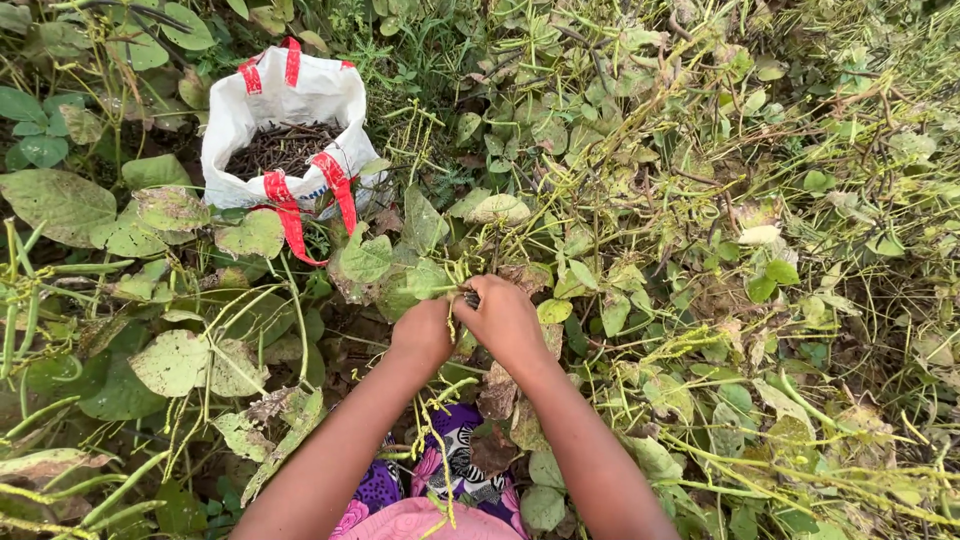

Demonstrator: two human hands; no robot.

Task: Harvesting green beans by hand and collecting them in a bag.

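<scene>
Both my hands meet among tangled bean plants at the middle of the view. My left hand [423, 332] is closed around a thin green stem. My right hand [503, 317] pinches a small dark pod [470, 297] at its fingertips, right beside the left hand. Long green pods [300, 320] and yellowing leaves surround both hands. A white sack [285, 105] with red straps stands open at the upper left, holding a heap of dark dry pods [282, 148].
Dense vines, broad spotted leaves [175, 360] and dry stalks cover the ground on every side. Long green pods [25, 310] hang at the far left. Patterned purple and pink cloth [440, 490] shows at the bottom between my arms.
</scene>
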